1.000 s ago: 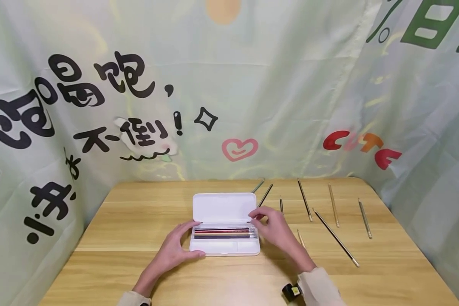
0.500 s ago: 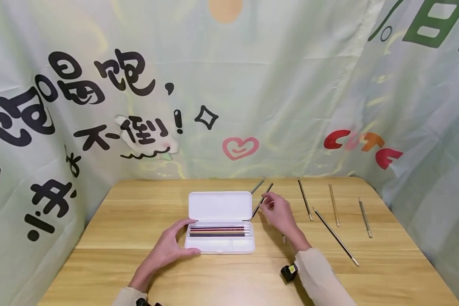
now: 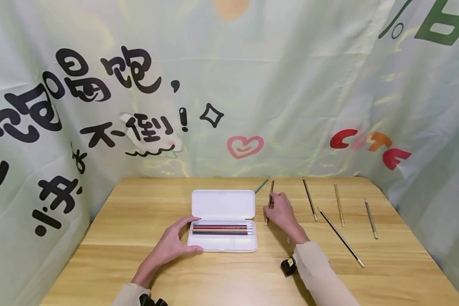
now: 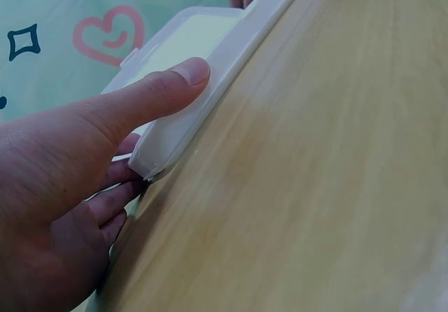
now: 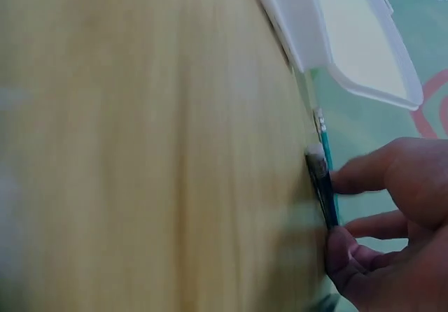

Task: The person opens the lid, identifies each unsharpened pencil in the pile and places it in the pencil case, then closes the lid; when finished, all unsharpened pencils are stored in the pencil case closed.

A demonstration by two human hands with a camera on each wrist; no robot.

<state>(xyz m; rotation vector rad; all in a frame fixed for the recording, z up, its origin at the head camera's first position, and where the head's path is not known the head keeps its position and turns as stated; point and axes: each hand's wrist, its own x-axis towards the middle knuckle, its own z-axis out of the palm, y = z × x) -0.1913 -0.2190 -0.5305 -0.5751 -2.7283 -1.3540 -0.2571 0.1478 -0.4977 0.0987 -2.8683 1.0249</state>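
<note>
A white pencil case (image 3: 213, 244) lies on the table with its lid (image 3: 223, 204) raised, and several pencils (image 3: 219, 230) lie side by side in its long compartment. At its left end my left hand (image 3: 170, 244) grips it, thumb on the front edge and fingers toward the back. In the left wrist view the thumb (image 4: 164, 95) presses the case's front wall. To the right of the case, my right hand (image 3: 284, 212) pinches a dark pencil (image 3: 271, 188) between thumb and fingers. The right wrist view shows that pencil's eraser end (image 5: 316, 151) pointing toward the case.
A greenish pencil (image 3: 262, 185) lies behind the lid's right side. Farther right, a black pencil (image 3: 310, 199), a long dark pencil (image 3: 340, 237), a natural-wood pencil (image 3: 339, 205) and a grey pencil (image 3: 371, 219) lie scattered. Printed fabric (image 3: 290, 106) hangs around the wooden table (image 3: 222, 276).
My right hand has moved from the case's right end to the dark pencil and taken hold of it. That pencil has turned more upright in the head view. My left hand stays on the case.
</note>
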